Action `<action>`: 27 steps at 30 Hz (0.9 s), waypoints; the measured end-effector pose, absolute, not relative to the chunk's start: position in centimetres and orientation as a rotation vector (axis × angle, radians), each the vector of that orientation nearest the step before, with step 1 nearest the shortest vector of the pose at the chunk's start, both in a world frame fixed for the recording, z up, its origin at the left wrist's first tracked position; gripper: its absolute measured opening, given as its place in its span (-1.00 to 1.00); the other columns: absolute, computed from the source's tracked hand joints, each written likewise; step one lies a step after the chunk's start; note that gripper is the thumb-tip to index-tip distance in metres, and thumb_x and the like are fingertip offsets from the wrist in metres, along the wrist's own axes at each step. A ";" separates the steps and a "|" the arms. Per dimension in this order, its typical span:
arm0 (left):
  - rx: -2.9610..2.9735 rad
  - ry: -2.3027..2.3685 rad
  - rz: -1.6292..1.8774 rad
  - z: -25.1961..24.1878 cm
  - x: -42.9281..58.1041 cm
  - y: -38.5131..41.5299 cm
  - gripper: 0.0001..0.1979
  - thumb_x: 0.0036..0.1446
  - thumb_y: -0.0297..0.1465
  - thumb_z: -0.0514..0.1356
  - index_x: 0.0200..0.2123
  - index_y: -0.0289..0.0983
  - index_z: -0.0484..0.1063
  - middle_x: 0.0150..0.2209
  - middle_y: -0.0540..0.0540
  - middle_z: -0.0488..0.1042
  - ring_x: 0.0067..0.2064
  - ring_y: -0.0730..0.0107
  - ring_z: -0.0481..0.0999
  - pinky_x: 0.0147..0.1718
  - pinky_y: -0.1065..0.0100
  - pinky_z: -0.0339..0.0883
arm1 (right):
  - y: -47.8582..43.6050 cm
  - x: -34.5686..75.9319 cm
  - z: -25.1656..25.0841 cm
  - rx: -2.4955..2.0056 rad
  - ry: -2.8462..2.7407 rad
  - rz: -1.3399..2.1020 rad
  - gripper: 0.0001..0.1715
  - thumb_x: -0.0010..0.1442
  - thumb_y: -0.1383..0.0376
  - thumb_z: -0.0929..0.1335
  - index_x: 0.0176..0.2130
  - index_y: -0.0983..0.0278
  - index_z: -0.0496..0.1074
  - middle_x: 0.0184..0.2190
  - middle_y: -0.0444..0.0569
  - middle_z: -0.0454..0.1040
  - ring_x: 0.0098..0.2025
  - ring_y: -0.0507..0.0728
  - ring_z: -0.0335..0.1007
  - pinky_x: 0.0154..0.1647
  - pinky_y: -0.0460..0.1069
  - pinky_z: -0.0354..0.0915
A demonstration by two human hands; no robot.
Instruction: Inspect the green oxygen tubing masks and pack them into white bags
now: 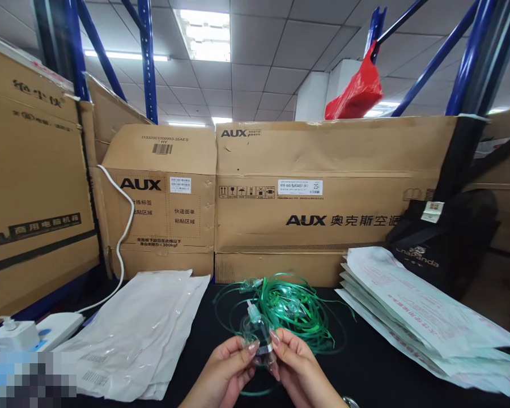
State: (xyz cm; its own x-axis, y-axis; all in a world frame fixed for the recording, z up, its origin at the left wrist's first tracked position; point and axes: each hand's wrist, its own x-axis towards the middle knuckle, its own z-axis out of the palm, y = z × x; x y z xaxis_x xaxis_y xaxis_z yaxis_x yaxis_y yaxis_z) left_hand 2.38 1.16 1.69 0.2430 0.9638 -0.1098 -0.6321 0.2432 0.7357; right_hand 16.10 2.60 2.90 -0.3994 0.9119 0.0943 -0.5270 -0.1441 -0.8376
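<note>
A clear plastic mask piece with a white connector (257,331) is held between both hands low in the middle of the view. My left hand (226,371) pinches its left side with thumb and fingers. My right hand (298,368) pinches its right side the same way. Just behind the mask lies a tangled pile of green tubing (295,309) with more clear mask parts on the black table (365,368). One green loop runs under my hands.
A stack of clear plastic bags (140,328) lies at the left, a fanned stack of printed paper pouches (412,309) at the right. A white power strip (34,334) sits far left. Large cardboard boxes (323,192) wall the back; a black bag (450,243) leans right.
</note>
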 end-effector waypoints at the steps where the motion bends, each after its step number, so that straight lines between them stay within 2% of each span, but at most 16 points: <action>1: 0.610 0.621 1.165 1.6 2.4 1.2 -0.81 -0.31 -0.36 0.37 -0.58 -0.32 0.46 -0.57 -0.04 0.49 -0.51 0.54 0.40 -0.47 0.50 0.15 | 2.6 16.1 2.9 -0.547 -1.026 1.745 -0.69 -0.09 0.19 0.42 -0.61 0.32 0.27 -0.70 -0.19 0.24 -0.64 -0.07 0.05 -0.60 -0.13 -0.02; 7: 0.581 0.544 1.095 1.7 2.7 1.1 -0.77 -0.23 -0.30 0.33 -0.46 -0.30 0.50 -0.52 -0.05 0.51 -0.52 0.56 0.39 -0.49 0.50 0.13 | 2.5 16.0 2.7 -0.556 -1.010 1.752 -0.69 -0.09 0.19 0.42 -0.60 0.32 0.27 -0.68 -0.18 0.24 -0.64 -0.07 0.04 -0.61 -0.14 -0.02; 11: 0.647 0.538 1.112 1.9 2.6 1.1 -0.73 -0.27 -0.33 0.35 -0.43 -0.33 0.51 -0.51 -0.07 0.50 -0.47 0.52 0.41 -0.46 0.50 0.14 | 2.4 15.9 2.7 -0.544 -1.030 1.743 -0.68 -0.09 0.19 0.42 -0.60 0.32 0.25 -0.71 -0.20 0.22 -0.65 -0.08 0.02 -0.61 -0.14 -0.02; 15: 0.718 0.615 1.145 2.0 2.7 1.0 -0.72 -0.32 -0.34 0.37 -0.45 -0.33 0.51 -0.51 -0.07 0.50 -0.50 0.55 0.38 -0.46 0.50 0.14 | 2.5 15.9 2.5 -0.552 -1.042 1.732 -0.67 -0.08 0.19 0.41 -0.60 0.31 0.23 -0.70 -0.20 0.23 -0.65 -0.08 0.04 -0.61 -0.14 -0.01; 22: 0.910 0.714 1.232 1.0 2.7 1.5 -0.74 -0.25 -0.25 0.32 -0.50 -0.34 0.50 -0.59 -0.03 0.44 -0.55 0.54 0.30 -0.52 0.47 0.10 | 2.8 15.7 1.8 -0.538 -1.107 1.726 -0.65 -0.06 0.17 0.39 -0.59 0.31 0.21 -0.69 -0.17 0.28 -0.62 -0.05 0.12 -0.58 -0.12 0.05; 27: 0.905 0.725 1.264 0.4 2.5 2.0 -0.72 -0.30 -0.25 0.34 -0.56 -0.38 0.49 -0.61 -0.06 0.44 -0.57 0.52 0.29 -0.56 0.46 0.10 | 3.0 15.6 1.4 -0.561 -1.122 1.715 -0.66 -0.06 0.18 0.39 -0.59 0.32 0.22 -0.69 -0.19 0.26 -0.64 -0.07 0.09 -0.62 -0.14 0.03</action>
State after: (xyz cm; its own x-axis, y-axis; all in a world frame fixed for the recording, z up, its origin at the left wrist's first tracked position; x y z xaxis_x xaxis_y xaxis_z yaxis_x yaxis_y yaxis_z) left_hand 2.48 1.98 0.38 0.1748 0.9842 0.0264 -0.4742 0.0607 0.8783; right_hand 15.62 2.97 1.45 -0.4200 0.8991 0.1238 -0.4735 -0.1007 -0.8750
